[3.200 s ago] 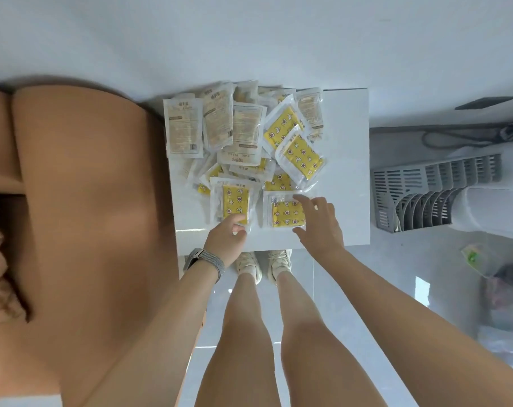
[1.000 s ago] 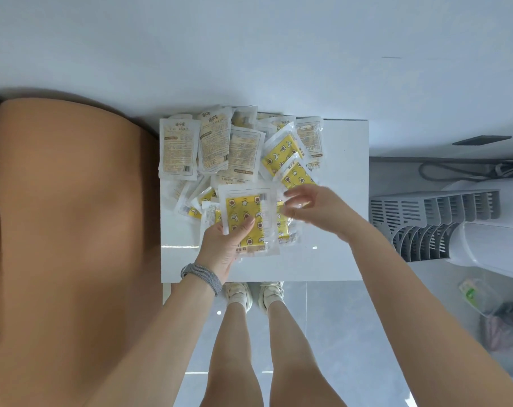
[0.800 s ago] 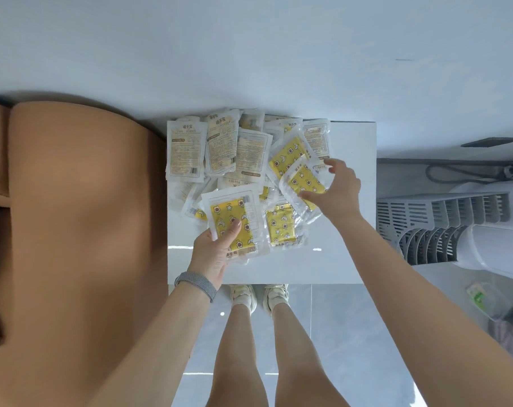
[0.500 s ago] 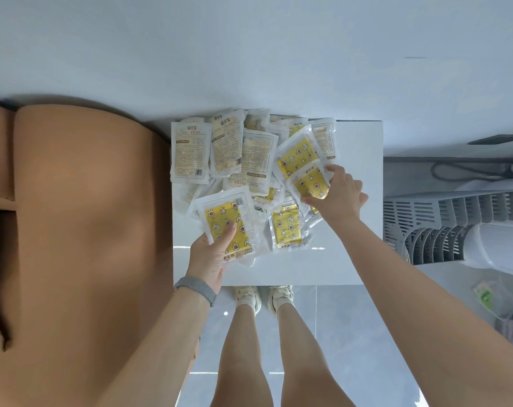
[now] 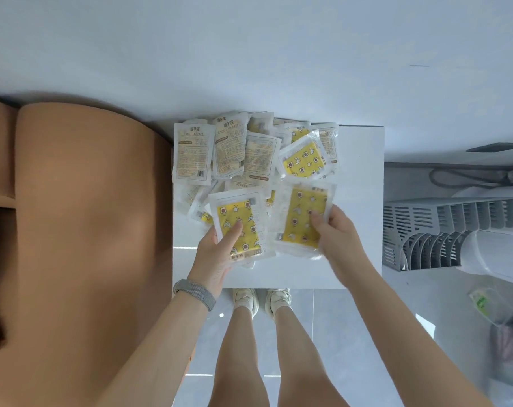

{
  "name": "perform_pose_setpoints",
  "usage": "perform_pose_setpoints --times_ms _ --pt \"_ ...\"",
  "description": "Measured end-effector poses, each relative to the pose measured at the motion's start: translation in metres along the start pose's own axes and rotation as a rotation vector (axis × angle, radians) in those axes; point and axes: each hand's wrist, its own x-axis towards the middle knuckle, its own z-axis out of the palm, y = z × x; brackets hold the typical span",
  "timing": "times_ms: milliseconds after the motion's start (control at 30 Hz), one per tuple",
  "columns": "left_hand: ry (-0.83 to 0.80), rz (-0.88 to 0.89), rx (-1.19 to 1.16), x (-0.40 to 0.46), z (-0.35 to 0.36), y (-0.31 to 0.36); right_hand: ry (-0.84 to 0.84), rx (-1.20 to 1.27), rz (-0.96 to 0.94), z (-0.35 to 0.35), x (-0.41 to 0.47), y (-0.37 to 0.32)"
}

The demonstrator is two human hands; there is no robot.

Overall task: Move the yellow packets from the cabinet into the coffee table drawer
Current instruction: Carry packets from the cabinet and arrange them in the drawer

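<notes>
While most of the yellow packets [image 5: 251,154] sit heaped at the upper middle of the frame on the white cabinet top [image 5: 361,207], two bunches are already up in the hands. The left hand [image 5: 217,254] grips a packet [image 5: 239,227] with its yellow star-and-flower face showing, thumb pressed across the front and the other fingers tucked behind it, and there look to be more packets stacked underneath, though I can't tell how many. Just to the right of it, nearly touching, the right hand [image 5: 334,233] pinches another yellow packet [image 5: 303,218] by its right edge, fingers [image 5: 318,221] curled over the front. Further up in the pile, one packet lies yellow side up [image 5: 303,163], and several lie back side up with printed text showing [image 5: 193,154]. There's a grey band [image 5: 195,293] on the left wrist. To the left of the frame is a big tan cushioned surface [image 5: 82,230], and over on the right a grey slatted rack [image 5: 443,227]. Bare legs and pale shoes [image 5: 261,299] stand on the grey tiled floor at the bottom.
</notes>
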Motion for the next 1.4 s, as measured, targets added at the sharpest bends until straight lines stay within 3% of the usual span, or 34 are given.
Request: perform_pose_setpoints --times_ms 167,300,533,700,933,1167,1400 --pt "-0.102 0.033 0.038 -0.009 0.015 -0.003 -0.157 -0.094 -0.005 0.034 -0.025 0.005" --pt "-0.064 0.096 0.058 -0.012 0.014 -0.004 -0.165 -0.297 -0.038 0.049 -0.023 0.001" --pt "0.029 0.124 0.038 -0.011 -0.015 -0.006 -0.342 -0.651 -0.034 0.054 -0.008 -0.027" --pt "0.115 0.144 -0.119 -0.014 -0.049 0.011 -0.198 -0.792 -0.162 0.064 0.016 -0.073" --pt "0.250 0.182 -0.198 -0.017 -0.088 0.031 0.062 -0.826 -0.327 0.133 0.069 -0.103" --pt "0.280 0.193 -0.211 -0.018 -0.098 0.036 0.237 -1.143 -0.240 0.177 0.091 -0.090" --pt "0.295 0.166 -0.223 -0.012 -0.097 0.036 0.253 -1.060 -0.233 0.173 0.097 -0.095"
